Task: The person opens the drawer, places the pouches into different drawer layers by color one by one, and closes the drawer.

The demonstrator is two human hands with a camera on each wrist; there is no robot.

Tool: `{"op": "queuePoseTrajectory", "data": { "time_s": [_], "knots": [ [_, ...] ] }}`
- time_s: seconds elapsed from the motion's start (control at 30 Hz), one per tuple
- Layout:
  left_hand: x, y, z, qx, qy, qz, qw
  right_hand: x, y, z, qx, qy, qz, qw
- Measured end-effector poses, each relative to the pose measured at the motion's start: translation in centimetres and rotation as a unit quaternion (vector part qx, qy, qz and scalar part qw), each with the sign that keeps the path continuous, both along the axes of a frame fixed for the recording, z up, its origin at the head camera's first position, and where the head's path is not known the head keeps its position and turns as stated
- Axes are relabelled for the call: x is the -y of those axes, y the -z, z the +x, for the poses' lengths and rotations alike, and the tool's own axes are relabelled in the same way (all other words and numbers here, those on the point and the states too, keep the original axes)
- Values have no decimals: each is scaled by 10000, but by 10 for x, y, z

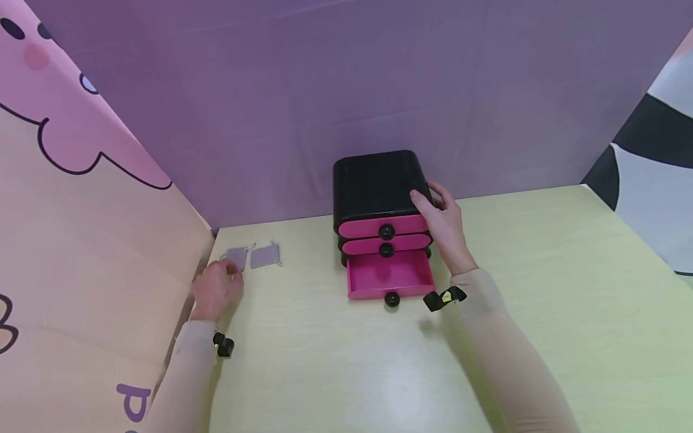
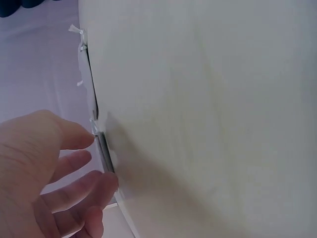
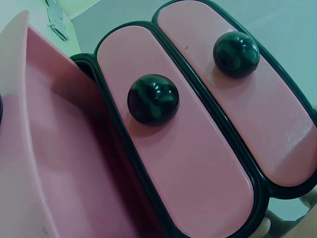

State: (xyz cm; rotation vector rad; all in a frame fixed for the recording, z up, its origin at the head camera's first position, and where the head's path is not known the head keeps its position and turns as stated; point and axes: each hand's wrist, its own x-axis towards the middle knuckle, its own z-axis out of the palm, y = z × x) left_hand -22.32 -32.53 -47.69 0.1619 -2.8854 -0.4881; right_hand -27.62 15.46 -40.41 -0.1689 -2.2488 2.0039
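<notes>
A small black drawer cabinet (image 1: 379,183) with pink drawers stands near the back of the table. Its lowest drawer (image 1: 387,270) is pulled out, and nothing shows inside; the two upper drawers are closed. My right hand (image 1: 446,228) grips the cabinet's right side, thumb on the top edge, other fingers partly hidden. At the far left lie two small grey drawstring pouches, one nearer the middle (image 1: 265,256) and one at the outer side (image 1: 236,255). Over the outer pouch, my left hand (image 1: 216,287) has its fingertips at the near edge, thumb and fingers apart.
The light table (image 1: 335,367) meets a purple backdrop (image 1: 281,114) behind the cabinet. A printed panel (image 1: 81,264) rises along the left edge, close beside my left arm. Round black knobs (image 3: 153,100) stick out from the drawer fronts.
</notes>
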Motion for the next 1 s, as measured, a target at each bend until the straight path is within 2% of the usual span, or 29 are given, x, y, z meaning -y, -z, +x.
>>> {"op": "queuePoseTrajectory", "data": {
  "time_s": [0.17,0.37,0.73,1.0],
  "knots": [
    [1,2,-5,-32,-49,-65,10000,0,1,1,-3,0,10,10000],
    [0,5,-6,303,-86,-215,9993,-1,1,1,-25,-50,17,10000],
    [-1,3,-9,475,-133,-76,9988,-1,0,0,1,-30,-4,10000],
    [-6,0,-6,358,-205,-34,9991,0,0,0,-2,-48,2,10000]
  ]
}}
